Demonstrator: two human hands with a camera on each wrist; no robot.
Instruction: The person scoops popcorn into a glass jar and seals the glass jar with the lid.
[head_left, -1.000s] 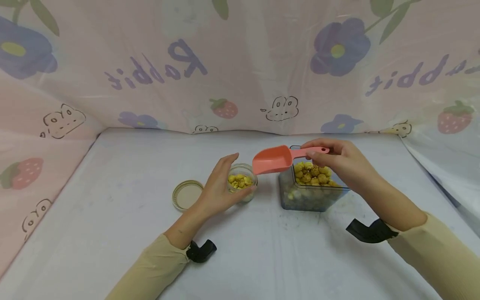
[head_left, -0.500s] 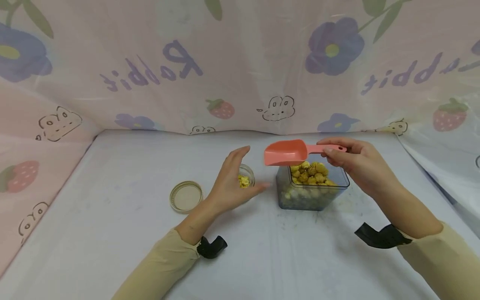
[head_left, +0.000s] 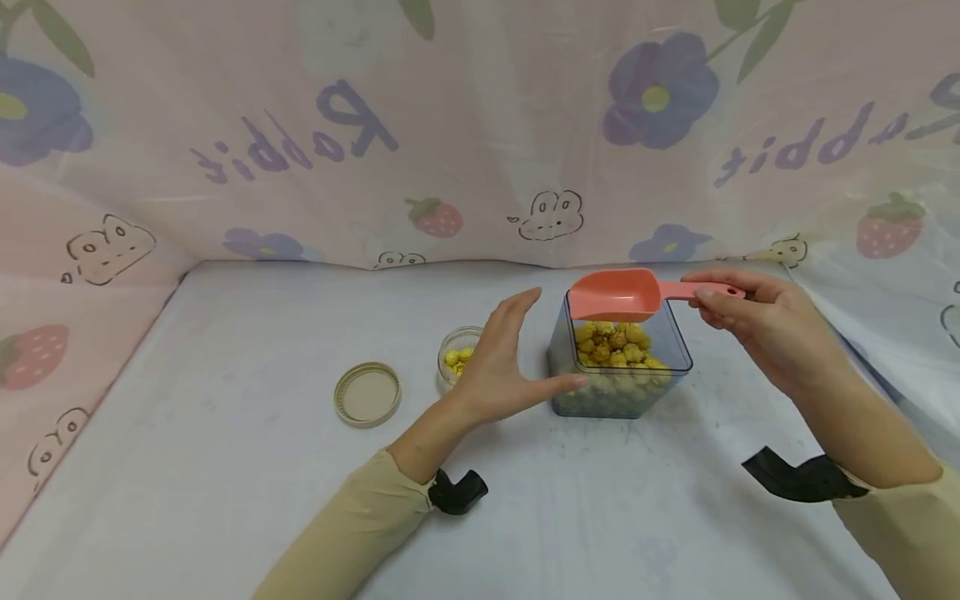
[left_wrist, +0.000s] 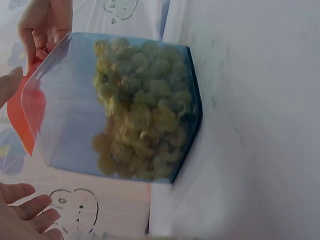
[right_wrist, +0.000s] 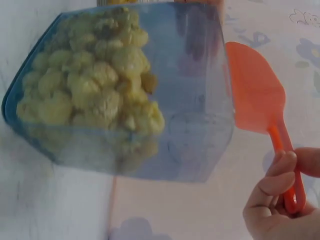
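Observation:
My right hand (head_left: pixel 708 298) pinches the handle of a pink scoop (head_left: pixel 622 293), which hovers level over the back rim of a clear blue square container (head_left: pixel 618 392) full of yellow puffed snacks. The right wrist view shows the scoop (right_wrist: pixel 255 95) beside the container (right_wrist: pixel 115 95), handle between my fingers (right_wrist: pixel 280 192). My left hand (head_left: pixel 528 354) is open with straight fingers, just left of the container, thumb tip close to its front corner. Behind that hand stands a small clear jar (head_left: pixel 453 358) holding some snacks. In the left wrist view the container (left_wrist: pixel 130 110) fills the frame.
A round beige lid (head_left: pixel 367 393) lies flat on the white table (head_left: pixel 225 467), left of the jar. A pink printed cloth (head_left: pixel 450 142) walls in the back and both sides. Black wrist straps sit on both beige sleeves.
My left hand let go of the small jar and slid right toward the square container. The scoop moved right from above the jar to above the container.

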